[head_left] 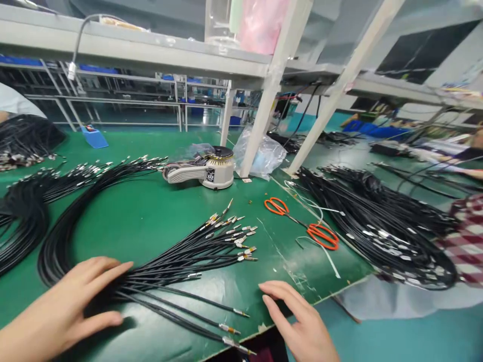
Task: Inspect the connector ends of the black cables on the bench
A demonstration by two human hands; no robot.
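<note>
My left hand [81, 296] lies over a bundle of black cables [166, 266] with fingers stretched out and the thumb apart. The bundle curves round on the green tabletop, and its ends fan out to the right with small metal connectors [247, 251], some with yellowish parts. Three cables lie separate from the fan, nearer the front edge. By that edge, right of the connectors, is my right hand [298, 322], empty, with a gap between thumb and fingers. Orange-handled scissors [277, 206] lie beyond it, with another orange handle [322, 236] close by.
A grey round-topped device [219, 173] stands mid-table beside a clear plastic bag [260, 153] and white shelf posts [267, 90]. White cable ties [328, 259] lie near the scissors. More black cables heap at left [22, 211] and right [377, 226]. Someone's checkered sleeve [464, 241] shows at far right.
</note>
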